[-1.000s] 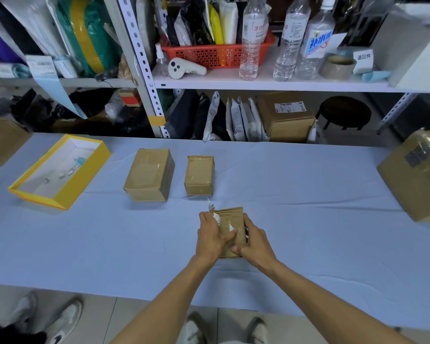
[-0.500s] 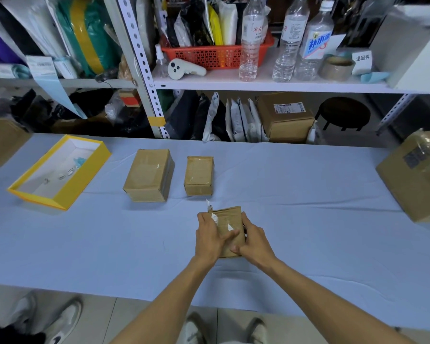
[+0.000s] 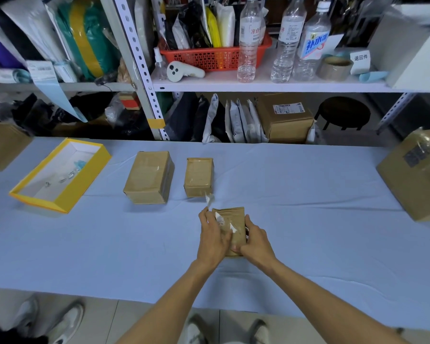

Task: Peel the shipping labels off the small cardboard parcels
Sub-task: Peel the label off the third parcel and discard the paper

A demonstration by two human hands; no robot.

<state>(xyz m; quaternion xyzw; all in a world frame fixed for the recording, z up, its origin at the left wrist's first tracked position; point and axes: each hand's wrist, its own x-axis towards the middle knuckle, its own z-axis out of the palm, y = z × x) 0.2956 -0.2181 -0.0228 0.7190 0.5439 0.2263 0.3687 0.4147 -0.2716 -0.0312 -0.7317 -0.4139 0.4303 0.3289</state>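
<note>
Pale blue cloth covered the long table (image 3: 308,219), and metal shelving (image 3: 139,70) crowded with bottles, bags and cartons was seen behind its far edge. Near the middle of the near side, a small parcel (image 3: 235,235) of brown cardboard was held between both hands; whether it rested on the cloth or was raised just off it could not be told. The right hand (image 3: 256,242) was curled round the parcel's near right edge. The left hand (image 3: 212,238) was laid over its left side, and a white label strip (image 3: 209,199) was pinched in the fingertips, standing up past the far left corner. Torn white label scraps (image 3: 233,228) were left stuck on the top face. Farther off, a larger parcel (image 3: 148,177) and a narrower parcel (image 3: 199,176) were set side by side, slightly apart. An open yellow box (image 3: 67,197) was placed to the far left, and a big carton (image 3: 417,184) at the right edge.
</note>
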